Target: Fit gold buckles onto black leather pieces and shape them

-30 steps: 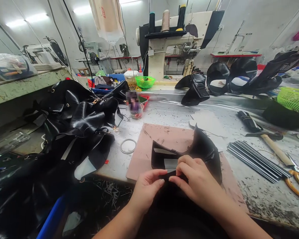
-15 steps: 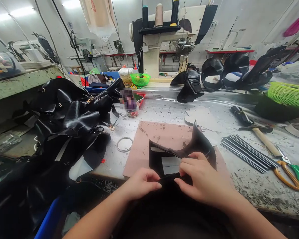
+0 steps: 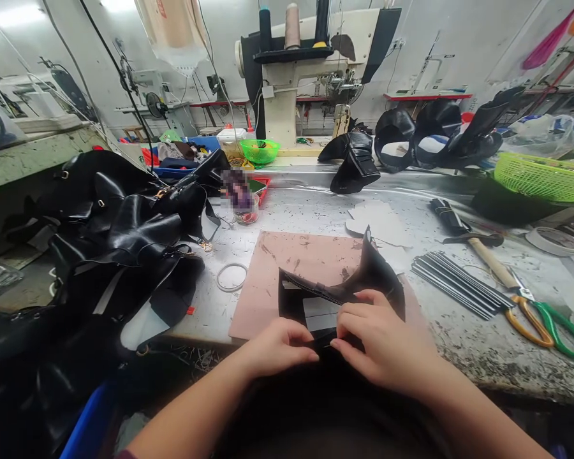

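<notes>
A black leather piece (image 3: 382, 274) with a zipper (image 3: 310, 288) along one edge lies over a pink board (image 3: 253, 280) at the table's front. Inside it shows a pale rectangular patch (image 3: 319, 313). My left hand (image 3: 282, 347) pinches the near edge of the leather between thumb and fingers. Close beside it, my right hand (image 3: 375, 338) is closed on the same edge, thumb below and fingers curled above. The fingertips of both hands are only a little apart. Dark clothing behind the near edge makes its outline hard to see.
Black leather pieces (image 3: 138, 223) are heaped at left, near a white ring (image 3: 232, 277). At right lie dark strips (image 3: 462, 284), a hammer (image 3: 492, 261) and scissors with orange and green handles (image 3: 550, 322). Behind stand a sewing machine (image 3: 282, 95) and a green basket (image 3: 545, 175).
The view has turned slightly right, so the scene sits further left. My left fingers have come slightly nearer to my right hand along the leather edge. Both hands keep their grip.
</notes>
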The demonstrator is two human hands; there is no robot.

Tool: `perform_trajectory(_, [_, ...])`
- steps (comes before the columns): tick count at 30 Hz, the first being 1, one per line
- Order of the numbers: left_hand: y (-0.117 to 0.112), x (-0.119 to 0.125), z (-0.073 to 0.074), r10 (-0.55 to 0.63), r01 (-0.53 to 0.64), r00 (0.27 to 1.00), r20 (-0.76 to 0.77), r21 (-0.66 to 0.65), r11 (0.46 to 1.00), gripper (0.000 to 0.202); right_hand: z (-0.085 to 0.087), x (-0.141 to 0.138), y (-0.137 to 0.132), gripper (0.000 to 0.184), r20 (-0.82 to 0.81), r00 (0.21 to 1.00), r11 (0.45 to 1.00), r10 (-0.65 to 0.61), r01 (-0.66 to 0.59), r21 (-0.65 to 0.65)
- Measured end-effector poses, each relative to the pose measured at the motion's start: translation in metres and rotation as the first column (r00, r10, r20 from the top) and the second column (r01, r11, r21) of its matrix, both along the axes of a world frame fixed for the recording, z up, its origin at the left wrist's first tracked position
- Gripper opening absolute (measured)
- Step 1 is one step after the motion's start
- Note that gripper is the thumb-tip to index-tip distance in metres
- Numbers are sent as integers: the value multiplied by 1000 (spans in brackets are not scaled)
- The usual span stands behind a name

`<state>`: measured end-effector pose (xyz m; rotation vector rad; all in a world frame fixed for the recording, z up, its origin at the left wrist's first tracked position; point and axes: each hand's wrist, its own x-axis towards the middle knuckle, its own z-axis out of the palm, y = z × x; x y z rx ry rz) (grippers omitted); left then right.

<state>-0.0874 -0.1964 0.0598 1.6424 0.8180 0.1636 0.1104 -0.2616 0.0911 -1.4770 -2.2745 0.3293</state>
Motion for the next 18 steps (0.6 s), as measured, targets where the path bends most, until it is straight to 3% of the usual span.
perform_trajectory(5, [1,11,3,-52,52,999,-4,33,998,15,1,1,0,17,-17,1000,1000,-15,14,-17])
perform_trajectory(13, [-4,33,4,52,-51,997,-51,29,998,18,4,10,-2,17,13,998,998,-66,66,-20])
perform_trajectory(18, [2,36,4,-91,92,995,-50,26,995,21,0,4,-4,19,-6,999,999,-45,45,14])
